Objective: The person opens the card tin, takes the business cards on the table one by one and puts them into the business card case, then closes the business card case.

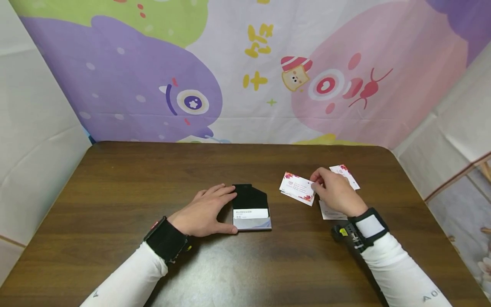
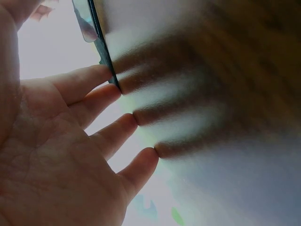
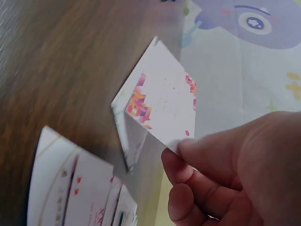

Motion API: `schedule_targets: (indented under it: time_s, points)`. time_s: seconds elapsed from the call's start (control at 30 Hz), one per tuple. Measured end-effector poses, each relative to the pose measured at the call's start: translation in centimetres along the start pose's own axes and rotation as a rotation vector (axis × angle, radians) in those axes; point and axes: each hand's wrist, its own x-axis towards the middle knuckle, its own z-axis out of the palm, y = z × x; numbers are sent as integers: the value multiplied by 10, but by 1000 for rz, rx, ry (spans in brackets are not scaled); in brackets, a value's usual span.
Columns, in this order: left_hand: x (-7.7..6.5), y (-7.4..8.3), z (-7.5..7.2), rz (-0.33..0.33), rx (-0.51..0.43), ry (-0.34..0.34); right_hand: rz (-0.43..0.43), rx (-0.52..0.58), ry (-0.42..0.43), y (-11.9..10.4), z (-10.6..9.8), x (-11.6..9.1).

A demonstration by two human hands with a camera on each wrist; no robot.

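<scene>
My right hand (image 1: pixel 339 194) pinches one corner of a white business card (image 1: pixel 297 187) with red and purple corner patterns, between thumb and fingertips. In the right wrist view this card (image 3: pixel 164 103) tilts up over other cards (image 3: pixel 123 108) lying beneath it. My left hand (image 1: pixel 205 209) rests on the table with its fingers spread, its fingertips and thumb at the left edge of a card case (image 1: pixel 250 198). The case lies with its black flap folded open, and a white card (image 1: pixel 251 213) shows in its silvery pocket.
More business cards lie around my right hand: a patterned one (image 1: pixel 347 175) behind it and a plain white one (image 1: pixel 330 211) partly under the wrist. The brown wooden table (image 1: pixel 165 170) ends at a cartoon-printed cloth (image 1: pixel 245 123) at the back.
</scene>
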Motion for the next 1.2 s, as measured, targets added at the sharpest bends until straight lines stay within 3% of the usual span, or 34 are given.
schedule_targets:
  time_s: [0.53, 0.73, 1.2]
  points:
    - [0, 1, 0, -2, 3, 2, -51, 95, 24, -10, -8, 2]
    - [0, 1, 0, 8, -4, 5, -34, 116, 4, -22, -13, 3]
    - [0, 2, -1, 5, -5, 12, -91, 180, -3, -51, -12, 10]
